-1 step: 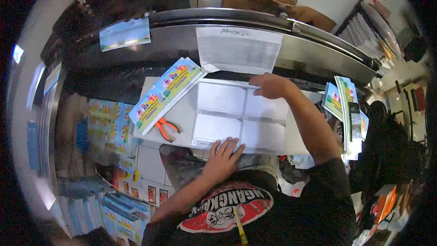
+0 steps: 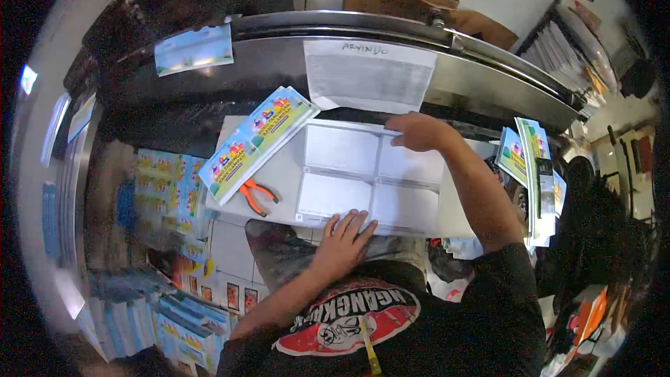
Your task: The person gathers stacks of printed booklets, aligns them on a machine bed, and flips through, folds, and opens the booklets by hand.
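Note:
A stack of white paper sheets point(image 2: 338, 148), marked off in a grid of panels, lies in front of me on a pale board point(image 2: 457, 213). My left hand point(image 2: 345, 237) rests on its near edge with the fingers spread. At the far edge, toward the right, my right hand point(image 2: 417, 131) has its fingers bent and drawn together over the paper; what they pinch, if anything, is hidden. Left of the sheets, a small pile of colourful printed booklets point(image 2: 262, 143) lies slanted. Pliers with orange handles point(image 2: 258, 197) stick out from under it.
A written sheet point(image 2: 370, 73) hangs behind the board, below a metal rail point(image 2: 335, 21). More booklets point(image 2: 537, 174) stand at the right. Printed stacks point(image 2: 164, 188) fill the left side, and others point(image 2: 185, 328) lie lower left. Cardboard point(image 2: 398, 3) leans at the back.

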